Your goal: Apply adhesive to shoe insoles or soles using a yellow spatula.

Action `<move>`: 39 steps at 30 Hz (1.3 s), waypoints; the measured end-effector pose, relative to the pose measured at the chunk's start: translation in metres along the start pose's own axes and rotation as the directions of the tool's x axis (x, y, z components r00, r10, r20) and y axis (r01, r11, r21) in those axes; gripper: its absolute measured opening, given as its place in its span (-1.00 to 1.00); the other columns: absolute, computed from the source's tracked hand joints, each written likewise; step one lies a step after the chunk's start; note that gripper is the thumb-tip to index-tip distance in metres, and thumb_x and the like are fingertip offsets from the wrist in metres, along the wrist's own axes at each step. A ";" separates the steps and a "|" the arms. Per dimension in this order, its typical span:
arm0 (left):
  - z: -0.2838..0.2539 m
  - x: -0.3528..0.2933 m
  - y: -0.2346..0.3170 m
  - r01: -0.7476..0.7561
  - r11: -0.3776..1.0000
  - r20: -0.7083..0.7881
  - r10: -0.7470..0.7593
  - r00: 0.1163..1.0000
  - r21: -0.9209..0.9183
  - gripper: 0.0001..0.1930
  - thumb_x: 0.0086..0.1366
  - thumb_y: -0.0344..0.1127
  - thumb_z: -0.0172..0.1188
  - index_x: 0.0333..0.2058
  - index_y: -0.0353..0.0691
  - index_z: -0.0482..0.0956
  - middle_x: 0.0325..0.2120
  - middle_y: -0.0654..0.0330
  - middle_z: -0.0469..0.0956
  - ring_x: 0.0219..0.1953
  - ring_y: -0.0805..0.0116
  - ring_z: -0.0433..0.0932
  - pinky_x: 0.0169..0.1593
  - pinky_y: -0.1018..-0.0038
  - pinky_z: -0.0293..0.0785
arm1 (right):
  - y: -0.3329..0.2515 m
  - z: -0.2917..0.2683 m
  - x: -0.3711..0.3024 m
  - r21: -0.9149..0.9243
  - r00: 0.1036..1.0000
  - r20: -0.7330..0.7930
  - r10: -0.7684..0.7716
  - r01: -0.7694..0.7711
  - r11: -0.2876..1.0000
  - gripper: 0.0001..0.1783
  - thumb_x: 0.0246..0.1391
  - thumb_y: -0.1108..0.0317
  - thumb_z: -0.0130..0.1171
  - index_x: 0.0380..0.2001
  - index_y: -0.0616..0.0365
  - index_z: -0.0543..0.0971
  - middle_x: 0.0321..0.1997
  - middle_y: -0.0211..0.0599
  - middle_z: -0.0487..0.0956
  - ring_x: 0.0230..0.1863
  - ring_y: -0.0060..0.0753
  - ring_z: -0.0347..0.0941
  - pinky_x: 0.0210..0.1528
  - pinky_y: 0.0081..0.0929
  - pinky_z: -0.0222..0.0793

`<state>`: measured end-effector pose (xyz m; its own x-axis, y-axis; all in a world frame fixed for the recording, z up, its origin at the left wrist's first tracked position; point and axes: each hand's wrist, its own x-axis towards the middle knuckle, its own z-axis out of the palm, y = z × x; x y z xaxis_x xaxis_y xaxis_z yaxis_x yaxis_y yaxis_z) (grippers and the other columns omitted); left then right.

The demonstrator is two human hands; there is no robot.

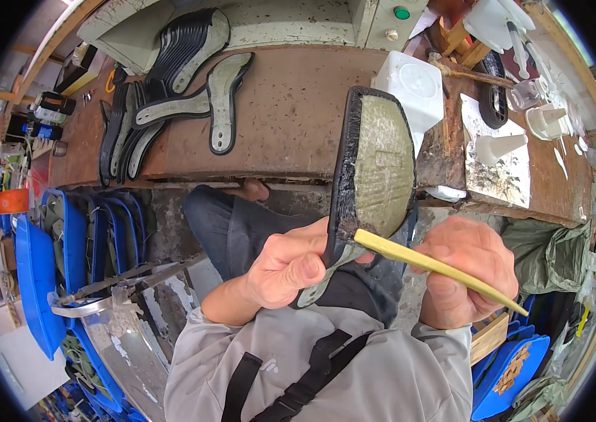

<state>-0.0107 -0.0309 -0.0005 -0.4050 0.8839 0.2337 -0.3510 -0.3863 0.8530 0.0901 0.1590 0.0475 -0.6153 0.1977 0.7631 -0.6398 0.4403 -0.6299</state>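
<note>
My left hand (287, 267) grips a shoe sole (386, 162) at its narrow waist, thumb on the near side. The wide front part points up and away from me, with a grey-green middle and a dark, shiny black border. Between the fingers of my right hand (470, 271) is a brush with a yellow handle (446, 267). Its dark bristles touch the black border at the lower left of the sole's wide part. Part of the sole's heel end is hidden behind my left hand.
On the brown bench, overlapping soles (231, 105) lie beside stacked ones (189, 53). A white plastic container (410, 88) stands behind the held sole. To the right are a hammer (477, 74) and a white cone nozzle (498, 149) on stained paper. Blue trays (37, 281) stand at left.
</note>
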 end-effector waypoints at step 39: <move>-0.019 0.036 -0.055 0.206 0.824 -0.145 -0.326 0.934 -0.528 -0.41 0.43 -0.03 -0.26 0.14 -0.52 0.20 0.09 -0.13 0.33 0.15 0.09 0.33 0.26 0.23 0.17 | 0.064 -0.012 -0.009 0.507 0.597 -0.194 0.778 -0.618 0.601 -0.85 0.07 0.48 0.19 -0.33 0.37 0.55 -0.49 -0.27 0.56 -0.62 -0.56 0.41 -0.58 -0.67 0.30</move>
<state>-0.0220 0.0169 -0.0480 -0.3859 0.9137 -0.1273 -0.8185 -0.2754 0.5042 0.0600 0.1958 0.0019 -0.7763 0.6304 -0.0065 -0.2372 -0.3017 -0.9234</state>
